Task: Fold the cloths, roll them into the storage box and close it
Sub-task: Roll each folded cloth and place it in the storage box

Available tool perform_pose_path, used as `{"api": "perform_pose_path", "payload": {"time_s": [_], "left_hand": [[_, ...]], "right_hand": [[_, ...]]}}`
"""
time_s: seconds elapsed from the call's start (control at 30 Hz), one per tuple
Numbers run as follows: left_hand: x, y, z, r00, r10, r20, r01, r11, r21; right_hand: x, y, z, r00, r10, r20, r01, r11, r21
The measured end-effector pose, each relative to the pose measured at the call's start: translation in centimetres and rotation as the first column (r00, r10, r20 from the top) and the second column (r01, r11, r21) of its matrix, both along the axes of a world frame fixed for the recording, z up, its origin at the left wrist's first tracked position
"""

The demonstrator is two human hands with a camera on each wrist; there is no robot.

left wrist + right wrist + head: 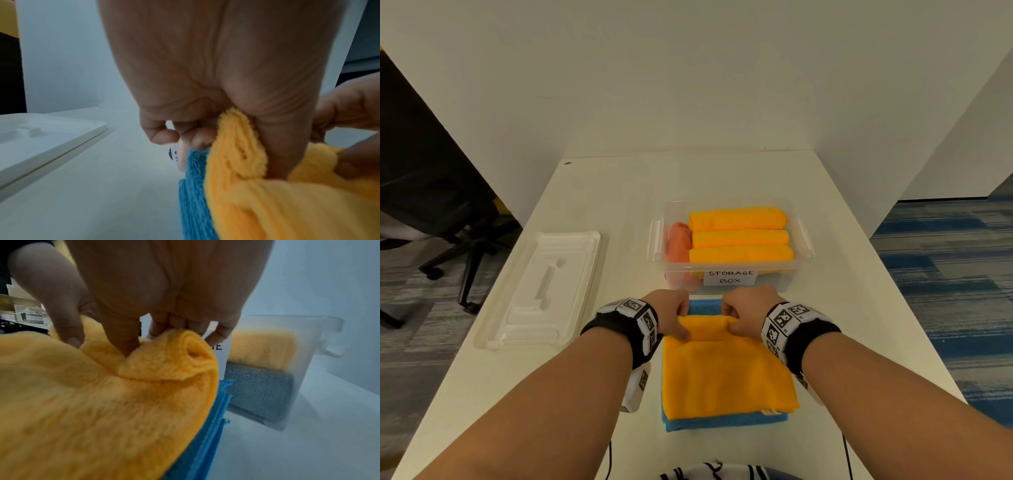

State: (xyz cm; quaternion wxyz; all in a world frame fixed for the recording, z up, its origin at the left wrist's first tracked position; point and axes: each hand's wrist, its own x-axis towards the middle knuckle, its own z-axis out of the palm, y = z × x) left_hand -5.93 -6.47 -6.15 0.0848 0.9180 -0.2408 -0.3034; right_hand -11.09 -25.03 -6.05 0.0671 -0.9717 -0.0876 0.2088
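Head view: left hand (671,313) and right hand (748,313) both curled onto the far edge of the yellow cloth (726,373), pinching a started roll. Roll axis runs left-right across the bench (599,192); flat remainder of the cloth extends toward the person. Sits on a folded blue cloth (726,422), which shows at the near and far edges. Storage box (732,274) just beyond the hands, open, long axis left-right, paper label facing the person. Inside: three yellow rolls (739,236) lying left-right, stacked front to back, plus one orange roll (679,241) at the left end pointing front-back. Clear lid (541,287) flat on the bench left of the box, well apart, long axis running away from the person. Office chair (448,219) on the floor at left.

Left wrist view: left hand (216,81) fingers curled, thumb pressed into the yellow cloth (267,203), roll end seen as a spiral. Blue cloth (193,194) underneath. Lid (41,138) at left. Right hand (349,105) at right edge, gripping the same roll.

Right wrist view: right hand (164,288) thumb and fingers pinching the rolled end of the yellow cloth (102,402). Blue cloth (207,434) under it. Storage box (308,369) just beyond; through its wall a yellow roll above a grey cloth (259,389). Left hand (51,296) at left, on the roll.
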Motion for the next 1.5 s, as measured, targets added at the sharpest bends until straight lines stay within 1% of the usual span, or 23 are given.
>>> {"api": "perform_pose_path", "payload": {"time_s": [0.1,0.13,0.2,0.3,0.4,0.5,0.6,0.7,0.77,0.83,0.9,1.03,1.17,1.23,1.3,1.37,1.47,1.5], "left_hand": [[0.2,0.1,0.1,0.997,0.016,0.078,-0.016,1.0,-0.004],[0.2,0.1,0.2,0.995,-0.001,0.098,-0.001,1.0,0.019],[0.0,0.1,0.1,0.993,-0.049,0.105,0.041,0.996,0.074],[-0.2,0.2,-0.4,0.997,-0.072,0.023,0.069,0.991,0.118],[-0.2,0.4,-0.4,0.993,0.011,-0.12,0.001,0.995,0.102],[0.0,0.5,-0.4,0.99,0.041,-0.136,-0.03,0.996,0.082],[-0.2,0.3,-0.5,0.991,-0.012,-0.131,0.023,0.996,0.082],[-0.5,-0.2,-0.4,0.99,-0.098,-0.1,0.108,0.988,0.106],[-0.6,-0.4,-0.2,0.991,-0.118,-0.057,0.124,0.986,0.11],[-0.7,-0.5,0.0,0.994,-0.102,-0.035,0.104,0.991,0.089],[-0.7,-0.7,0.4,0.994,-0.1,-0.053,0.104,0.99,0.092],[-0.8,-1.2,0.6,0.979,-0.188,-0.083,0.201,0.96,0.197],[-1.0,-1.1,0.4,0.977,-0.205,-0.062,0.213,0.955,0.204],[-1.1,-1.1,0.3,0.977,-0.204,-0.055,0.211,0.957,0.197],[-1.2,-1.0,0.3,0.979,-0.192,-0.067,0.201,0.964,0.172],[-1.0,-0.8,0.3,0.982,-0.153,-0.111,0.166,0.978,0.126],[-0.5,-0.4,0.6,0.974,-0.023,-0.224,0.024,1.0,0.005],[-0.4,-0.4,0.6,0.972,0.005,-0.234,-0.01,1.0,-0.02]], "right_hand": [[0.2,-0.1,0.5,0.995,0.017,0.097,-0.021,0.999,0.044],[0.2,0.0,0.6,0.994,0.023,0.104,-0.028,0.998,0.05],[0.0,0.3,0.5,0.997,0.043,0.068,-0.046,0.998,0.046],[-0.2,0.9,0.0,0.996,0.081,0.02,-0.082,0.996,0.032],[-0.4,1.1,-0.4,0.995,0.09,-0.051,-0.09,0.996,0.009],[-0.6,1.2,-0.5,0.992,0.06,-0.11,-0.054,0.997,0.054],[-0.5,1.1,-0.5,0.986,0.045,-0.162,-0.031,0.996,0.086],[-0.7,1.0,-0.7,0.991,-0.009,-0.134,0.021,0.996,0.092],[-0.8,1.1,-0.8,0.994,-0.029,-0.11,0.038,0.995,0.088],[-0.8,1.2,-0.7,0.998,-0.007,-0.066,0.011,0.998,0.063],[-0.6,1.5,-0.3,1.0,0.021,-0.012,-0.021,0.999,0.036],[-0.4,2.0,0.1,0.996,0.08,0.031,-0.079,0.997,-0.024],[-0.7,2.1,-0.3,0.998,0.055,0.008,-0.055,0.997,0.061],[-0.8,2.0,-0.4,0.999,0.028,-0.043,-0.024,0.996,0.089],[-0.7,1.8,-0.4,0.998,0.036,-0.053,-0.032,0.997,0.069],[-0.7,1.9,-0.3,0.997,0.078,0.004,-0.078,0.996,0.036],[-0.6,2.0,-0.2,0.988,0.113,0.103,-0.113,0.994,0.0],[-0.6,2.0,-0.1,0.986,0.114,0.12,-0.114,0.993,-0.011]]}}
